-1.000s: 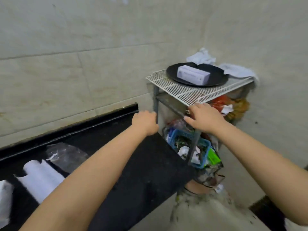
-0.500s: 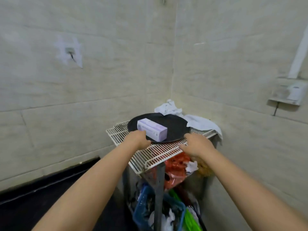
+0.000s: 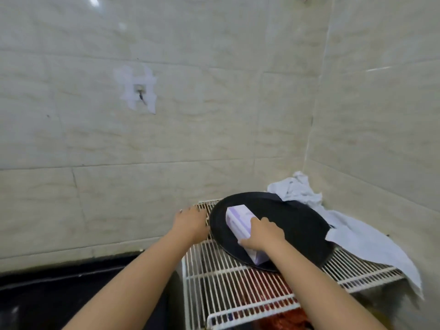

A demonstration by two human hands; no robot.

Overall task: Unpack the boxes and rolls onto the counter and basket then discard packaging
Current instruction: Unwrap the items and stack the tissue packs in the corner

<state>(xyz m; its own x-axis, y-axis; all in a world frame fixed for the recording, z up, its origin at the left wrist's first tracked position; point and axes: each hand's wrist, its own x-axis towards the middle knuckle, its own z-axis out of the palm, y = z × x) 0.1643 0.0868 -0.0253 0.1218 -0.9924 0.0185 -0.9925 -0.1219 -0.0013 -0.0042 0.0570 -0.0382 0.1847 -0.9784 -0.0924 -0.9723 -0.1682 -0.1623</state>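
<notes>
Gripping the box with my right hand, I should lift straight off the tray; left hand rests loosely curled on the rack.

Home kitchen corner. Glossy beige tiled walls meeting at right; black worktop at lower left; white wire rack bearing black round tray; crumpled white cloth draped over rack's far edge.

box on tray, atop rack
</notes>
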